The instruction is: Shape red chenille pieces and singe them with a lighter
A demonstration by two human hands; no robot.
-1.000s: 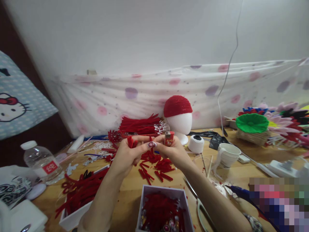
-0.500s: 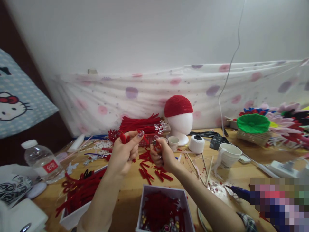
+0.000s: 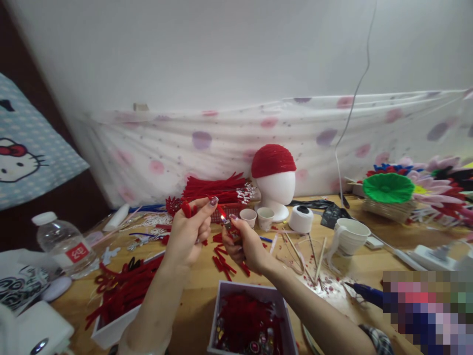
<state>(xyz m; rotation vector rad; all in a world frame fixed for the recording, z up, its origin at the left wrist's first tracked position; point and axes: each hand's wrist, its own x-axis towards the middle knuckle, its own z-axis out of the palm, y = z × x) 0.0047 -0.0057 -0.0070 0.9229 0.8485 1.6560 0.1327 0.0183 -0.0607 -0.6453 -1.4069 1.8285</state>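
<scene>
Red fuzzy strip [image 3: 220, 209] between the hands, free end beside a small flame [image 3: 223, 217]. Left hand [image 3: 190, 229] pinches it by thumb and finger, probably so the skin sits clear of heat; more red pieces [image 3: 186, 209] tucked in that hand. Right hand [image 3: 250, 244] clamped round a lighter [image 3: 227, 227], thumb at its top, presumably for flame control. Box [image 3: 288, 325] placed close, likely for easy reach.
</scene>
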